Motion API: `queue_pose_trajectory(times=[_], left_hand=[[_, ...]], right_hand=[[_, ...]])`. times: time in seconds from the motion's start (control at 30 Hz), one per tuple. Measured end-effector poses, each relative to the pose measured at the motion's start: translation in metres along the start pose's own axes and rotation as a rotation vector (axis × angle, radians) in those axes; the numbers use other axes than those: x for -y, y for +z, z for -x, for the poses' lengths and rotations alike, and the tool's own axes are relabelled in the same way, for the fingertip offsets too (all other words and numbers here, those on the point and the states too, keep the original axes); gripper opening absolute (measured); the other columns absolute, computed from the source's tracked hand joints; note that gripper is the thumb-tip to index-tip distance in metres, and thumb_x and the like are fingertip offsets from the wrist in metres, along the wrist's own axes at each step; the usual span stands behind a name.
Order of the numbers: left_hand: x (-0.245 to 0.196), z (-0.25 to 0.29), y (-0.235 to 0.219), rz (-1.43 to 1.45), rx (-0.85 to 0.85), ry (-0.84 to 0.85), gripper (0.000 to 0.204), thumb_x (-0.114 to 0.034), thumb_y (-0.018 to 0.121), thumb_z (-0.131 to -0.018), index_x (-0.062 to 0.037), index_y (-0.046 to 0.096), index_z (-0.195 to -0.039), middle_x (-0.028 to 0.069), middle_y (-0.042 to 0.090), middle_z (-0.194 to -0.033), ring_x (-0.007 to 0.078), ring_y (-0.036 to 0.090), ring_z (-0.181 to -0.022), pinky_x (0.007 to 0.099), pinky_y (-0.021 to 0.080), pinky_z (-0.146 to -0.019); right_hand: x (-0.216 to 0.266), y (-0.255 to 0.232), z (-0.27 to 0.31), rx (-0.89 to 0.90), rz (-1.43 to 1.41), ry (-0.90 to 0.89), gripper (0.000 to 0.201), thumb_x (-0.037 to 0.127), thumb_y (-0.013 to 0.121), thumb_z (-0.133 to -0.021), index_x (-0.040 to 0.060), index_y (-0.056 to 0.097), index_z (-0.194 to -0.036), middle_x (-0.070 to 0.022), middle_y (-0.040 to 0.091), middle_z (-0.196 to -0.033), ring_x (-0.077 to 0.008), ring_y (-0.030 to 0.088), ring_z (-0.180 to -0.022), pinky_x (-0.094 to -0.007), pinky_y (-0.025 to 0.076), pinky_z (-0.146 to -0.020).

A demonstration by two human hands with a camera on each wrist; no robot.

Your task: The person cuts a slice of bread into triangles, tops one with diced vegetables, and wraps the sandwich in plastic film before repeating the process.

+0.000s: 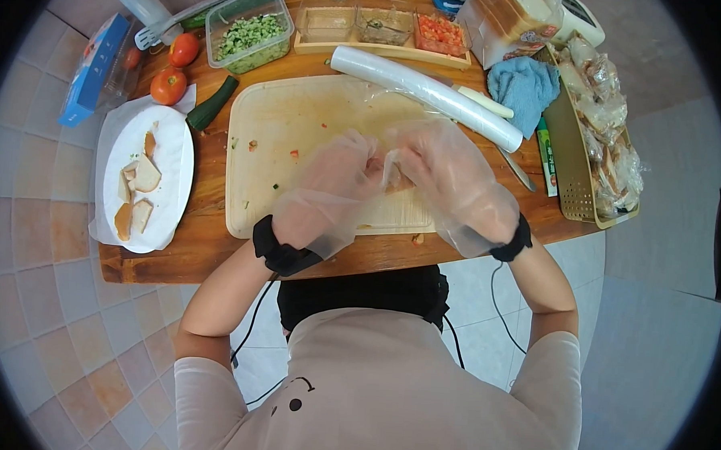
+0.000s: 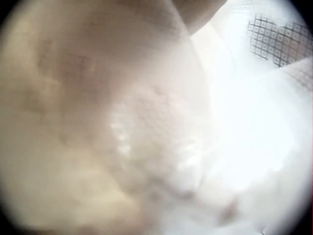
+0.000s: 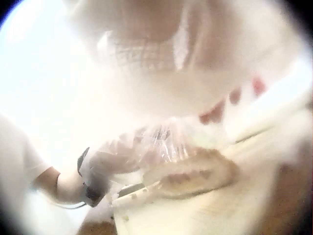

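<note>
Both hands wear loose clear plastic gloves and work close together over the cream cutting board [image 1: 277, 117]. Fingers of the left hand [image 1: 330, 183] curl at clear plastic wrap, and the right hand [image 1: 451, 185] pinches it from the other side. Below them is a sandwich [image 3: 195, 174], tan at the edge with a reddish-brown middle, mostly covered by the hands in the head view. In the right wrist view the gathered plastic wrap [image 3: 166, 142] rises in folds from it, beside the left hand [image 3: 110, 164]. The left wrist view is blurred by glove and film.
Behind the board lie a plastic wrap roll [image 1: 430, 95] and a knife [image 1: 517, 169]. A plate [image 1: 182, 169] with bread scraps is left, near tomatoes [image 1: 169, 86] and a cucumber piece [image 1: 212, 106]. Right stand a blue cloth [image 1: 523, 91] and a basket [image 1: 576, 166] of wrapped items.
</note>
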State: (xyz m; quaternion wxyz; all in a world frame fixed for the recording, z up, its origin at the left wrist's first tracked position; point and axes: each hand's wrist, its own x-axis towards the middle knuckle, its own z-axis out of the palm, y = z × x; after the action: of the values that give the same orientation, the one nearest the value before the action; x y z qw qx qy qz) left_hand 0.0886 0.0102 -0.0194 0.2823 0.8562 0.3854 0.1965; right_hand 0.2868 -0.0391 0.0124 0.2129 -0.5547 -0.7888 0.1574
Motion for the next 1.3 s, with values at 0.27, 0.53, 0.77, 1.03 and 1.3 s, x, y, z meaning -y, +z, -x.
queue_pose_trajectory(times=[0.27,0.53,0.77,1.03,1.3], left_hand=[[0.027,-0.005,-0.002,0.583,0.254,-0.296,0.041,-0.027,0.070,-0.097,0.0009,0.064,-0.126,0.0109,0.076,-0.094,0.0178,0.069,-0.078,0.0334,0.054,-0.077],[0.071,0.008,-0.020,0.856,0.179,0.023,0.026,-0.010,0.060,-0.096,-0.0003,0.069,-0.119,0.0103,0.075,-0.115,0.0180,0.067,-0.102,0.0340,0.039,-0.114],[0.024,0.032,-0.046,0.238,-0.231,0.097,0.040,-0.014,0.062,-0.094,-0.0049,0.062,-0.134,0.0132,0.064,-0.134,0.0239,0.063,-0.113,0.0377,0.051,-0.093],[-0.021,0.043,0.002,-0.460,-0.037,0.219,0.056,-0.021,0.064,-0.091,-0.0047,0.053,-0.144,0.0153,0.059,-0.144,0.0289,0.061,-0.124,0.0405,0.051,-0.095],[-0.024,0.031,-0.005,-0.533,0.068,0.205,0.048,-0.009,0.064,-0.086,-0.0012,0.057,-0.133,0.0114,0.068,-0.109,0.0247,0.068,-0.103,0.0352,0.052,-0.076]], right_hand=[[0.004,0.022,-0.016,-0.008,-0.117,0.240,0.018,0.021,0.061,-0.097,0.0040,0.063,-0.101,-0.0222,0.066,-0.091,-0.0432,0.065,-0.094,-0.0495,0.051,-0.081],[-0.021,0.043,-0.024,0.019,-0.017,0.144,0.017,0.022,0.067,-0.098,0.0070,0.064,-0.104,-0.0181,0.065,-0.090,-0.0386,0.066,-0.088,-0.0449,0.053,-0.076],[-0.010,0.035,-0.024,0.012,0.002,0.184,0.012,0.016,0.064,-0.096,0.0049,0.062,-0.101,-0.0201,0.065,-0.091,-0.0411,0.064,-0.093,-0.0479,0.051,-0.082],[-0.014,0.029,-0.022,0.054,-0.103,0.127,0.014,0.012,0.063,-0.096,0.0046,0.061,-0.108,-0.0189,0.064,-0.098,-0.0391,0.064,-0.097,-0.0465,0.051,-0.085],[-0.019,0.011,-0.011,-0.010,-0.298,0.221,0.023,0.015,0.061,-0.098,0.0043,0.062,-0.119,-0.0156,0.068,-0.107,-0.0326,0.068,-0.102,-0.0397,0.053,-0.090]])
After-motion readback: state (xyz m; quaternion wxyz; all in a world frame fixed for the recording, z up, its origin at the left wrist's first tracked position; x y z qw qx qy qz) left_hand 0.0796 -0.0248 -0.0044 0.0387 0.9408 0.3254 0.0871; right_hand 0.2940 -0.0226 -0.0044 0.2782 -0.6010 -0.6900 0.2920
